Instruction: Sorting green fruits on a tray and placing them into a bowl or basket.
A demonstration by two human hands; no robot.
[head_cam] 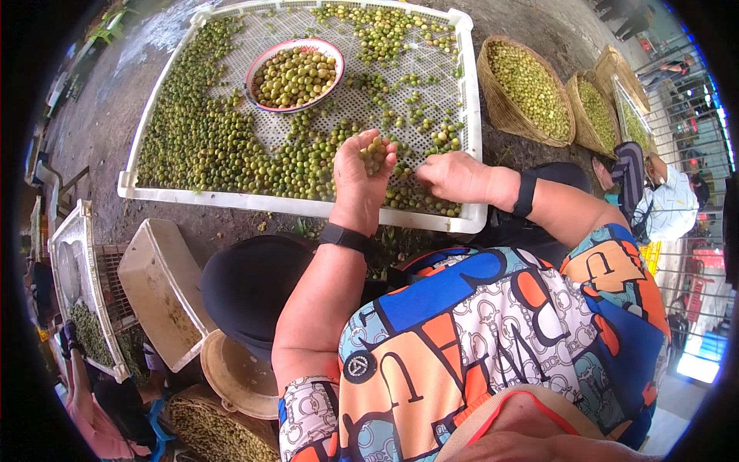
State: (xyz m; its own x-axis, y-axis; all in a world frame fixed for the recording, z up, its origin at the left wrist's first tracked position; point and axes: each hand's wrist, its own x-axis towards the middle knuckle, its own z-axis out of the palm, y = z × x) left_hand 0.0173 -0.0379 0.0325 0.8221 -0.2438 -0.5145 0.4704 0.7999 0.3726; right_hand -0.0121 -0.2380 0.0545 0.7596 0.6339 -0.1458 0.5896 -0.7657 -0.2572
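A large white plastic mesh tray (254, 202) lies before me, with many small round green fruits (219, 138) spread over it. My left hand (364, 167) is above its near edge, palm up, with the fingers curled around several yellow-green fruits (374, 155). Just to the right, my right hand (453, 176) is low over the tray's near right corner, fingertips bent down by loose fruits; whether they pinch one cannot be seen. Farther back on the mesh stands a red-rimmed enamel bowl (340, 63) heaped with yellowish fruits.
Woven baskets (491, 110) of fruit stand at the right, near a seated person (664, 202). At the left are a plastic bin (167, 289), a round basin (231, 375), another fruit basket (213, 427), and a co-worker (98, 404) at a second mesh tray (107, 323).
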